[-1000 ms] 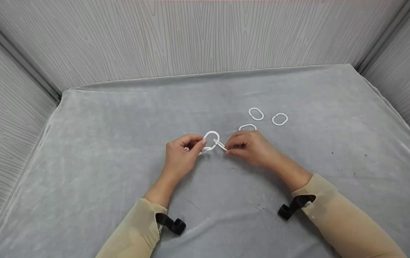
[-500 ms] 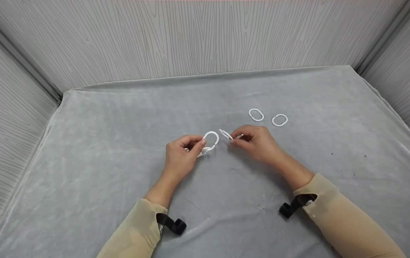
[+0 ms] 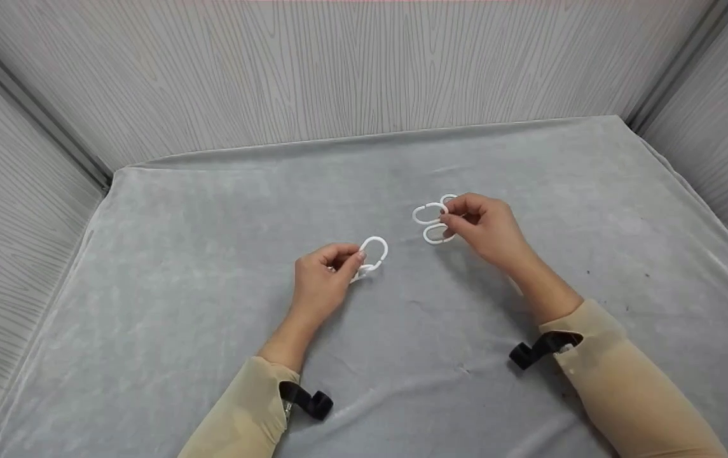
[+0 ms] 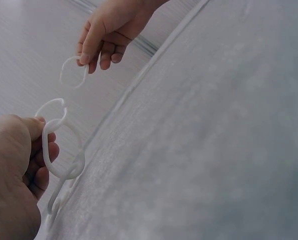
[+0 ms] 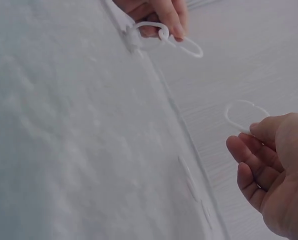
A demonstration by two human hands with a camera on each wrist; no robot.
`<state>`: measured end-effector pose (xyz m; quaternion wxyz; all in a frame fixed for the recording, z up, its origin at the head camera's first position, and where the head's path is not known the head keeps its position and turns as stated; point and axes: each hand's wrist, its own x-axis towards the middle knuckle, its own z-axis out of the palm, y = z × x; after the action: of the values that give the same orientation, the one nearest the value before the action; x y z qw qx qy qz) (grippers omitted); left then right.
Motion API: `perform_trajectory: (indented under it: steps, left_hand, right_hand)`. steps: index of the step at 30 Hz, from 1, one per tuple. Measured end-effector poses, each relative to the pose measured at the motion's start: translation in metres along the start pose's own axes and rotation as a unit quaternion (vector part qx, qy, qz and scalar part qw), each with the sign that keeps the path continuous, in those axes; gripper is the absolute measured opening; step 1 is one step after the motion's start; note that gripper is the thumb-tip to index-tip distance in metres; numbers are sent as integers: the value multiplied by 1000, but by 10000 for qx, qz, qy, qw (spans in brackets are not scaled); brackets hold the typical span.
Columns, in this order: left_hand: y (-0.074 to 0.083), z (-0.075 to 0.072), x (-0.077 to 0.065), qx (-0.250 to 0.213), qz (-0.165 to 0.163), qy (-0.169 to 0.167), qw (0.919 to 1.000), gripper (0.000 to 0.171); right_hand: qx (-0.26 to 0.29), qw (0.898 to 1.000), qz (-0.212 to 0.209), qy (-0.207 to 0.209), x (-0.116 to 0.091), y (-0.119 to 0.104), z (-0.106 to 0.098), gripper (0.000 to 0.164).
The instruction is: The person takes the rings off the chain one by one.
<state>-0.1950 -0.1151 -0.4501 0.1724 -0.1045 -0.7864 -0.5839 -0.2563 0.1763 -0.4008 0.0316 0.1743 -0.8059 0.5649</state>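
Observation:
In the head view my left hand pinches a white oval ring between thumb and fingers, its rounded end pointing up. Other rings hang linked from it; the left wrist view shows a linked ring below it and a further link under that. To the right and farther back, my right hand pinches a single white oval ring by one end. This ring has a small gap and stands apart from the linked ones. How many links hang below the left hand is unclear.
Close to the right hand lie a loose white ring and another loose ring, partly covered by the fingers. A grey cloth covers the table, with a patterned panel wall behind. Both wrists carry black camera mounts.
My right hand has drawn its ring away from the left hand's ring, up and to the right, over the loose rings. The left hand has stayed nearly still.

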Motion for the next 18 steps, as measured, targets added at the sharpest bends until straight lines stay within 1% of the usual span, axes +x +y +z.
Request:
perform_trajectory:
  steps: [3,7,10,15,18]
  left_hand:
    - [0,1,0,29,-65,-1,10000,7]
    - [1,0,1,36,-19,-15,10000,7]
    - [1,0,2,54,9,-12,10000,6]
    - [1,0,1,52,-83,-1,10000,6]
    - [1,0,0,-2,-84,12,10000,7]
  right_hand:
    - [-179,9997,92,-133,1,-2,-7,12]
    - [-534,9981,205,-242,1,-3,-19,17]
    - [-757,9962,289,-322,1,0,-29,20]
    - [-948,9930,536,-462,-2,7,-42,22]
    - [-1044,9908,666,-543,-3,11,-49,23]
